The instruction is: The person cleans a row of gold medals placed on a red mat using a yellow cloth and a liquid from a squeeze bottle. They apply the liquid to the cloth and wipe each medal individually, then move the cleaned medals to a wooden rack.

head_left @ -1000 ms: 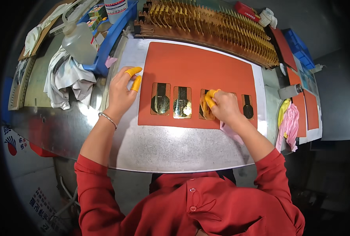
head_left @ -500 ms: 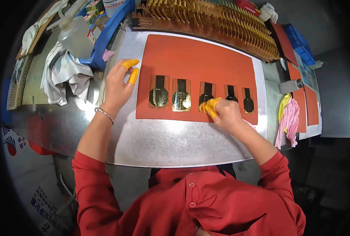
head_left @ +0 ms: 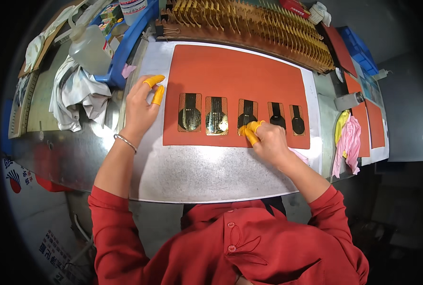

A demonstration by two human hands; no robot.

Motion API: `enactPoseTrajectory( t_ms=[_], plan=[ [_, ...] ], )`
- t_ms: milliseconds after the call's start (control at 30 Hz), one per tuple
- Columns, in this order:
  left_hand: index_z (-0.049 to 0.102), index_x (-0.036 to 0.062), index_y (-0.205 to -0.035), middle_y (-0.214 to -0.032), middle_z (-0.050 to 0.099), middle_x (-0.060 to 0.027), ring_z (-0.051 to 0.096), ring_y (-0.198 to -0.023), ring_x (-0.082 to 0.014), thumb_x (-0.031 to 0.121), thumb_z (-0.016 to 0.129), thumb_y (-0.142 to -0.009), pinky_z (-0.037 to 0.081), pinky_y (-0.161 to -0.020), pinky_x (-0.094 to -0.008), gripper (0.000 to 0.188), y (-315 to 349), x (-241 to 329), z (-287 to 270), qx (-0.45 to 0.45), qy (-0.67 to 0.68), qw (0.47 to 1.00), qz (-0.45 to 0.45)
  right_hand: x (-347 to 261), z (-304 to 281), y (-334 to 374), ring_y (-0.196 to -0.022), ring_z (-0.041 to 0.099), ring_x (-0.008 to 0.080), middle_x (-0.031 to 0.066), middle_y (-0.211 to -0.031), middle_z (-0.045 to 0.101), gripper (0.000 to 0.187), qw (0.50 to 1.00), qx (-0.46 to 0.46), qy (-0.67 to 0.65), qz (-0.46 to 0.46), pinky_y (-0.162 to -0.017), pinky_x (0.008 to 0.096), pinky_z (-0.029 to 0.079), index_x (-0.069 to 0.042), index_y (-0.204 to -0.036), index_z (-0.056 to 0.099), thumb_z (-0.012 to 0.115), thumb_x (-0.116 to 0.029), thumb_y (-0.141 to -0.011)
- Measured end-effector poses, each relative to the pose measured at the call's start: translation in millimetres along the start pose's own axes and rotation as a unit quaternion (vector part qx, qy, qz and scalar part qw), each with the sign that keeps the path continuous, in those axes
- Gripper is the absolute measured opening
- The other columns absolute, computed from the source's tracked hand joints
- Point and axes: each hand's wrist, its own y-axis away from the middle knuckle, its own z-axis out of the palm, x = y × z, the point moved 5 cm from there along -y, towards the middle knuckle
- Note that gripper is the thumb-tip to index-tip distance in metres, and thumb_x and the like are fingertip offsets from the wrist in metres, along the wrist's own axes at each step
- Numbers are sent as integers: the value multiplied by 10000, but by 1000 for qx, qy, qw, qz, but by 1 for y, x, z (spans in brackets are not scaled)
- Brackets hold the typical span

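An orange mat [head_left: 235, 71] carries a row of several thin, card-shaped plates with black, round-ended centres and gold patterned borders. At the middle plate [head_left: 247, 108], my right hand [head_left: 272, 141] has its yellow-cotted thumb and fingers closed at the lower edge, covering that edge. My left hand [head_left: 142, 105] rests by the mat's left border with thumb and forefinger apart, both in yellow finger cots, holding nothing. Nearest to it is the leftmost plate [head_left: 189, 116]; a brighter gold plate [head_left: 216, 118] lies beside that one.
Behind the mat stands a long rack [head_left: 249, 28] filled with gold-coloured plates. To the left are a squeeze bottle [head_left: 90, 50], a blue tray [head_left: 121, 59] and a white cloth [head_left: 81, 95]. Pink cloth [head_left: 349, 142] and a small bottle [head_left: 349, 102] are on the right.
The whole view has shifted slightly. Both hands keep nearly the same places against the mat, and the glare on the plates has changed a little.
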Motion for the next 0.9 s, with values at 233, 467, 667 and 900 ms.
enactPoseTrajectory(
  t_ms=[233, 467, 667, 900],
  plan=[
    [612, 13, -992, -922, 596, -95, 571, -746, -214, -31, 615, -747, 460, -700, -306, 249, -2, 0, -1, 12, -10, 1000, 17, -4, 2, 9, -601, 591, 315, 145, -662, 571, 112, 1000, 6, -17, -8, -514, 419, 465, -18, -773, 609, 645, -60, -677],
    [610, 18, -990, -935, 593, -94, 569, -751, -218, -38, 606, -745, 462, -703, -302, 251, 0, 0, -2, 16, -3, 1000, 8, 14, 4, -8, -578, 589, 305, 145, -639, 576, 68, 999, -1, -1, -40, -519, 389, 474, -35, -764, 612, 649, -87, -742],
    [611, 16, -989, -944, 598, -94, 570, -758, -215, -26, 611, -756, 462, -701, -298, 236, -1, 2, 1, 5, -1, 1000, 12, 31, 3, -36, -573, 594, 315, 156, -654, 582, 107, 999, 33, 7, -4, -525, 395, 475, -13, -746, 611, 625, -113, -780],
    [613, 22, -990, -942, 599, -87, 568, -745, -208, -27, 610, -759, 457, -697, -293, 236, -1, 3, 2, 0, -19, 1000, 21, 26, 2, -30, -570, 592, 317, 164, -653, 581, 102, 999, 24, 22, -25, -516, 397, 472, -7, -797, 614, 626, -103, -765]
  ],
)
